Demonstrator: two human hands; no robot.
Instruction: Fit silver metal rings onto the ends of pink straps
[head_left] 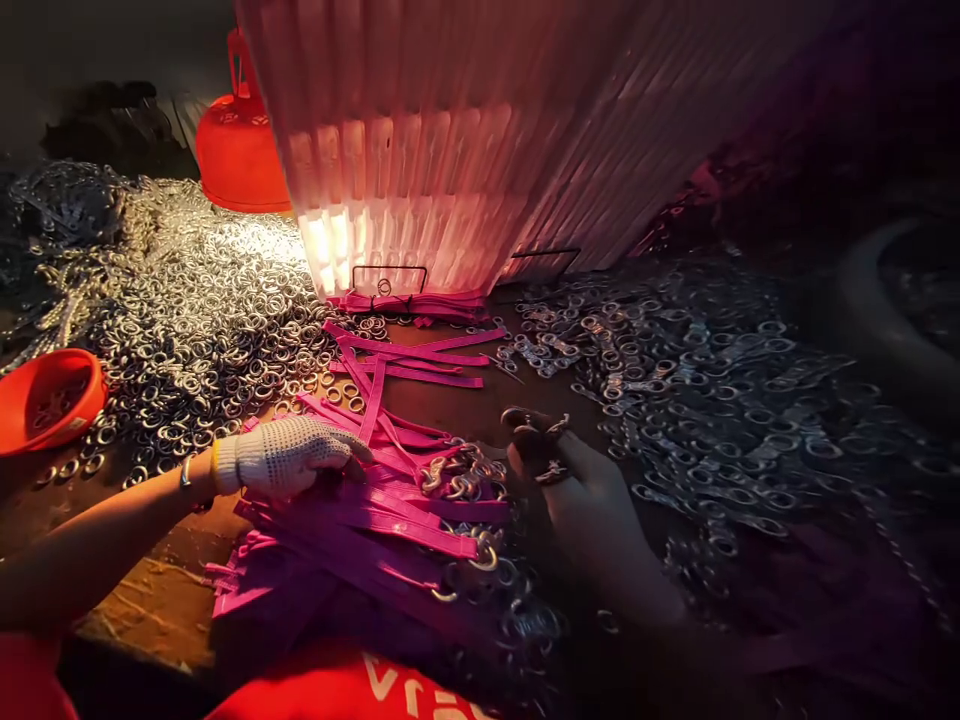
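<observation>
Head view, gloved left hand (289, 455) flat on pink straps (375, 520), right hand (577, 490) pinching metal clasp (541, 440)

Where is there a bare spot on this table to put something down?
Bare wood table shows at the near left edge, below the gloved left hand and beside the pink straps. A smaller dark patch lies between the loose straps and the right ring pile. The left ring pile and the middle are crowded.
</observation>
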